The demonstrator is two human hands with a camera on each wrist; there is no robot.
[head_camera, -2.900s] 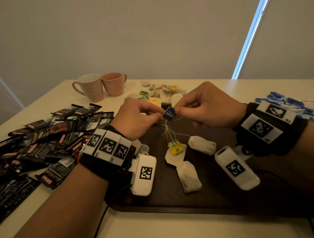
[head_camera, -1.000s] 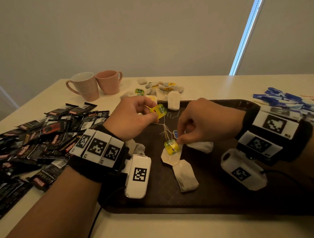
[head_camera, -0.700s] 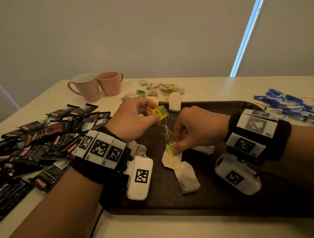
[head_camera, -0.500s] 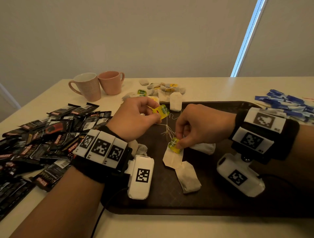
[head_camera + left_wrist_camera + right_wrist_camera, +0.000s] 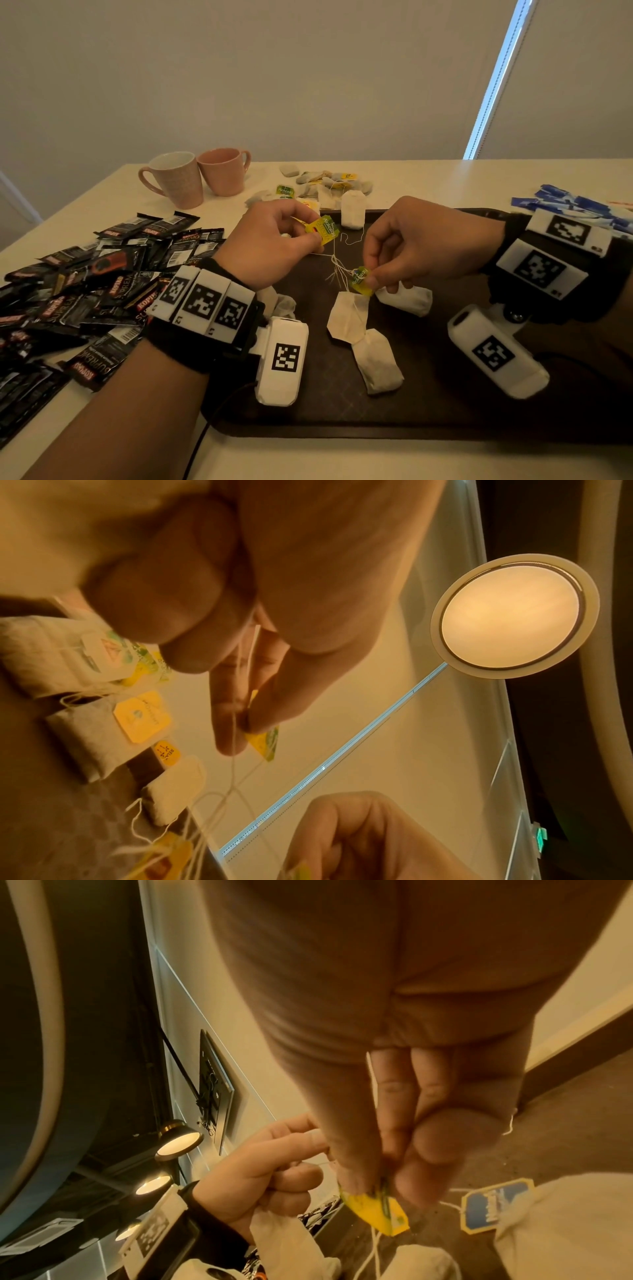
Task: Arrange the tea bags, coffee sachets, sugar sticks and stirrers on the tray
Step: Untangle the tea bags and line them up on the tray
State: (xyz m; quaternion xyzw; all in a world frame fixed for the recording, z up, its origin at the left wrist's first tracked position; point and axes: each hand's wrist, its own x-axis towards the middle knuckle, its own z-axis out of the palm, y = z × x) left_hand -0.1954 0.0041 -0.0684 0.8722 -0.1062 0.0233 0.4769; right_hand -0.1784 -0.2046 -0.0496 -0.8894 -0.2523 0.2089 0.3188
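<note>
My left hand (image 5: 274, 241) pinches a yellow-green tea tag (image 5: 325, 230) above the dark tray (image 5: 445, 404); the same tag (image 5: 262, 741) shows between thumb and forefinger in the left wrist view. My right hand (image 5: 424, 240) pinches a second yellow tag (image 5: 360, 281), also seen as the yellow tag (image 5: 377, 1214) in the right wrist view. Tangled white strings (image 5: 337, 270) run between both tags. Three tea bags (image 5: 347, 317) lie on the tray below; a blue tag (image 5: 493, 1208) rests beside one.
Black coffee sachets (image 5: 85, 291) cover the table at the left. Two pink mugs (image 5: 195, 178) stand at the back, with a loose pile of tea bags (image 5: 325, 186) beside them. Blue sugar sticks (image 5: 579, 205) lie at the far right.
My right hand dropped the blue tag, moved down and picked up the lower yellow tag, lifting it slightly. My left hand took the upper yellow-green tag and keeps holding it.
</note>
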